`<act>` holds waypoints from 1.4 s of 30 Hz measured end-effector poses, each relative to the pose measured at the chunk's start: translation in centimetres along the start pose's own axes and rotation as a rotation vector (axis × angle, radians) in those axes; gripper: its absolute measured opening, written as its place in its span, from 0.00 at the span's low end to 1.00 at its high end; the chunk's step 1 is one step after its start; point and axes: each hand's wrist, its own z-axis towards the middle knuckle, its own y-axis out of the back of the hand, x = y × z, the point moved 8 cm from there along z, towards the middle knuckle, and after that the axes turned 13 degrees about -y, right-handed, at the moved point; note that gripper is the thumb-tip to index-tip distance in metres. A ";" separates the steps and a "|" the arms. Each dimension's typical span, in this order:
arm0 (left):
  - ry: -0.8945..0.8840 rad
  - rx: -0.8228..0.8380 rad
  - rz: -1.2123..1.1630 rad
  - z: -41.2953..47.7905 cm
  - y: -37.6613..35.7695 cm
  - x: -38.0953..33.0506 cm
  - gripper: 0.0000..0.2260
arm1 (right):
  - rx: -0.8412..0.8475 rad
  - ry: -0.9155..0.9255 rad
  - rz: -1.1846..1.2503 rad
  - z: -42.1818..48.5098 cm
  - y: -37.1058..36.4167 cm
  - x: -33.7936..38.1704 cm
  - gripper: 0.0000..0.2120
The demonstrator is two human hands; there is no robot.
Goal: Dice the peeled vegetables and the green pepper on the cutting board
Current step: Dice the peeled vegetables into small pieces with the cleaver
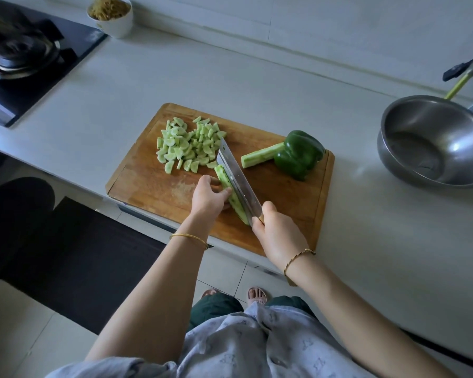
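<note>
Pressing down on a peeled vegetable length point(223, 177) that lies along the middle of the cutting board point(159, 192), the left hand point(208, 196) curls its fingers over the piece. The fingertips point(227, 190) rest on top of it, close against the flat of the knife point(236, 181). The right hand point(277, 236) is wrapped in a closed fist round the knife's handle (the handle itself is almost wholly hidden by it). The blade runs lengthwise down the right side of the held length, its tip pointing toward the board's far edge.

A heap of diced pieces point(187, 144) covers the board's far left part, reaching up to the blade's tip. A second peeled length point(261, 155) lies toward the board's far right, its far end touching the green pepper point(301, 154), which sits by the board's right edge. Bare wood is left along the board's near left, beside the left hand, and on the near right between knife and edge. The board's near edge lies close along the front of the counter point(366, 241). A steel bowl point(434, 143) stands well off the board's right side.

Both forearms come in across the board's near edge, the left from the near left and the right from the near right, each wrist bearing a thin gold band.
</note>
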 end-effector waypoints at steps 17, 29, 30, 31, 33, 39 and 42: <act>0.024 0.028 0.034 0.5 -0.3 0.9 0.12 | 0.006 0.030 -0.063 0.0 0.5 -0.6 0.07; 0.018 0.027 0.062 0.2 -0.4 0.4 0.13 | -0.004 0.036 -0.001 0.7 -0.1 -1.5 0.07; 0.018 0.023 0.058 0.2 -0.4 0.4 0.13 | -0.004 0.032 0.007 0.5 -0.3 -1.9 0.07; 0.013 0.022 0.065 0.1 -0.4 0.3 0.13 | -0.002 0.023 0.029 0.4 -0.4 -2.3 0.07; -0.005 0.024 0.094 -0.2 -0.5 0.1 0.12 | 0.005 0.004 0.104 0.6 -0.4 -2.8 0.08; -0.125 0.012 0.268 -1.3 -1.1 -1.5 0.16 | 0.045 -0.001 0.232 1.4 0.1 -2.5 0.09; -0.125 0.005 0.372 -1.3 -1.3 -1.8 0.16 | -0.005 0.013 0.274 1.2 0.9 -2.9 0.10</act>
